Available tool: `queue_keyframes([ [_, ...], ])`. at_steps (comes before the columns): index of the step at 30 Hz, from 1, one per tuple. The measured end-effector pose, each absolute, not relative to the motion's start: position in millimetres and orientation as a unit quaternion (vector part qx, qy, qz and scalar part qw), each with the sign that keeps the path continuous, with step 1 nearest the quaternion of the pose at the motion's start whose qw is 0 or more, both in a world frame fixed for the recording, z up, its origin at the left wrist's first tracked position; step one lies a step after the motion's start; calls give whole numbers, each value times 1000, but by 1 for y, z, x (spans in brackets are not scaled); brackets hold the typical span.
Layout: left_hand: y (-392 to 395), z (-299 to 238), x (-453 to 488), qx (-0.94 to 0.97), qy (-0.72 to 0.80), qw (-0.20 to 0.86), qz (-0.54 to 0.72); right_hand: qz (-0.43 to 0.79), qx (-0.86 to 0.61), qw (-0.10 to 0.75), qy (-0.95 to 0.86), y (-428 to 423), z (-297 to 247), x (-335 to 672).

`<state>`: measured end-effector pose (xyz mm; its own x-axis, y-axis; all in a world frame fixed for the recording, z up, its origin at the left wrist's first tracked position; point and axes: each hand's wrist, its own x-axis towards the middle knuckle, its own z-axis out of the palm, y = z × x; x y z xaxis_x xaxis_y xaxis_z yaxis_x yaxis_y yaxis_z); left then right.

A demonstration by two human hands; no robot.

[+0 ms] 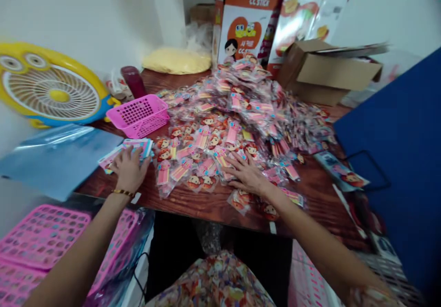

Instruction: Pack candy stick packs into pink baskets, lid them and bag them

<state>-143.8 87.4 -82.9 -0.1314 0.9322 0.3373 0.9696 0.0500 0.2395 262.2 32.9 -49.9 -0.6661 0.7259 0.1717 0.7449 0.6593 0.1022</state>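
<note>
My left hand (131, 169) rests with spread fingers on a small stack of printed cards (143, 146) at the left of the table. Toward the middle, my right hand (246, 174) lies open, its fingers stretched over small clear packets (206, 164). Each packet shows a cartoon figure with red hair and pink and yellow strips. Behind them, more of these packets rise in a large heap (241, 96). Neither hand grips anything that I can see.
A pink basket (138, 114) and yellow fan (51, 86) stand at left, beside a blue plastic sheet (65, 151). An open carton (330, 75) and printed boxes (248, 22) are behind the heap. A blue panel (396, 151) borders the right. Pink crates (44, 238) sit below, left.
</note>
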Motion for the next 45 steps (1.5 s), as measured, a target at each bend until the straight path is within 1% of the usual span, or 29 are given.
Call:
queue_keyframes([
  [2,68,-93,-128,-732,-653,40,-192,-86,-430,57,-897,16,-46,257],
  [4,50,-105,-99,-779,-608,31,-150,-100,-477,66,-871,-6,-51,247],
  [6,39,-114,-61,-765,-629,35,-131,-107,-530,75,-838,-28,-65,242],
  [8,37,-115,-18,-719,-679,26,-148,-102,-569,75,-813,-41,-80,248],
  [10,42,-109,24,-690,-703,-3,-168,-92,-583,69,-804,-45,-90,266],
  [13,54,-96,71,-659,-724,-47,-198,-70,-579,63,-810,-37,-88,300],
  [15,56,-87,85,-653,-725,-68,-207,-48,-570,62,-818,-31,-79,315],
  [17,47,-80,86,-665,-714,-79,-205,-31,-564,70,-822,-31,-68,318],
  [19,29,-80,78,-692,-688,-67,-207,-31,-572,101,-813,-43,-59,313],
  [22,-7,-92,66,-742,-632,2,-224,-58,-591,192,-782,-79,-56,314],
  [25,-33,-108,67,-755,-620,39,-210,-92,-623,298,-718,-127,-70,347],
  [28,-40,-114,75,-743,-635,71,-199,-119,-666,348,-649,-163,-95,401],
  [30,-39,-114,79,-743,-637,83,-189,-137,-675,348,-636,-172,-110,429],
  [32,-38,-112,80,-743,-638,90,-178,-153,-680,331,-636,-170,-120,442],
  [35,-38,-112,79,-743,-642,98,-162,-167,-711,281,-622,-162,-122,440],
  [37,-38,-112,79,-742,-645,101,-152,-164,-730,263,-610,-160,-120,434],
  [45,-38,-114,80,-739,-648,91,-158,-132,-740,309,-582,-168,-119,433],
])
